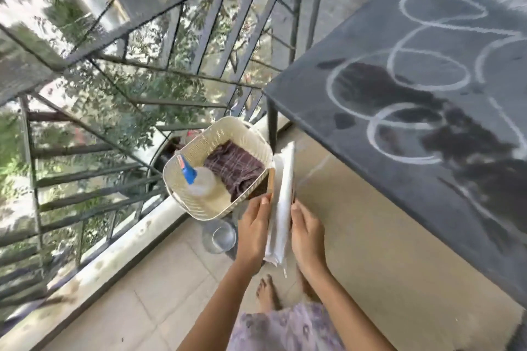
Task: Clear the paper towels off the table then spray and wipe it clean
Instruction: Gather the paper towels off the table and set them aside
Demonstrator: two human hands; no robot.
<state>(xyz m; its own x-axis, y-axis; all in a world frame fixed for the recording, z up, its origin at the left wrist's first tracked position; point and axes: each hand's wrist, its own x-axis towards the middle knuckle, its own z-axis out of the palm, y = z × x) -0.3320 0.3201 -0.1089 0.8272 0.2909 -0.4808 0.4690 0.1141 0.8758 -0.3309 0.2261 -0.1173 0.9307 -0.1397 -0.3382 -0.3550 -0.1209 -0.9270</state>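
A white stack of paper towels stands on edge between my two hands, low beside the table. My left hand holds its left side, where a thin brown edge shows. My right hand holds its right side. The stack's far end touches a cream basket that contains a clear spray bottle with a blue nozzle and a purple checked cloth. The dark grey table at the right carries white chalk loops and dark wet patches.
A clear glass stands on the tiled floor below the basket. A metal railing with a pale ledge closes off the left side. My bare feet are on the floor between the ledge and the table.
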